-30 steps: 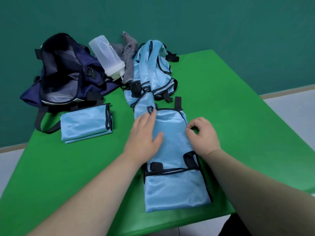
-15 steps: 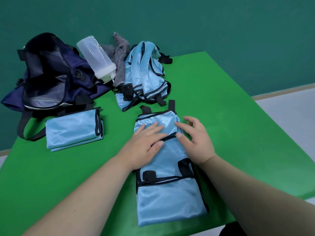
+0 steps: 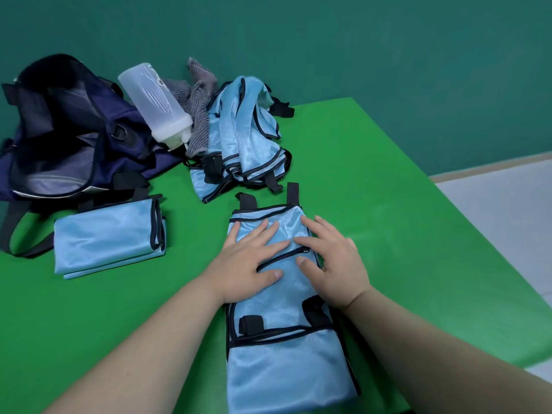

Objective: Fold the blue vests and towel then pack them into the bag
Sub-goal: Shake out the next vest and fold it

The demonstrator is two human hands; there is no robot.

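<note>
1. The left hand (image 3: 254,259) lies flat on the far half of the long blue vest (image 3: 283,369). Its fingers are straight and spread and the palm presses the cloth down; it pinches nothing.
2. The right hand (image 3: 337,264) lies just beside it on the same vest, also flat with fingers spread. Its thumb is near the black-trimmed edge that runs slantwise between the two hands.
3. The vest is folded into a narrow strip running away from the person on the green table (image 3: 403,222). Its near end reaches the table's near edge, and two black straps stick out at the far end.
4. The step in hand looks like smoothing the strip before folding it across.
   - Press from the middle outward.
   - Square the long edges and tuck the black tabs in.
   - Bring one end over the other so the packet matches the finished one.
5. The cloth looks thin and slick, so it may slide on itself. One palm should pin the crease while the other lifts the end.
6. A folded vest (image 3: 107,237) rests to the left, just in front of the open dark bag (image 3: 68,138).
7. Beyond the hands lies a heap of vests (image 3: 245,138), not yet folded, touching the grey towel (image 3: 198,94). A translucent bottle (image 3: 155,103) leans between the towel and the bag.
8. Most of the folding, and all of the packing, appears to remain.
</note>
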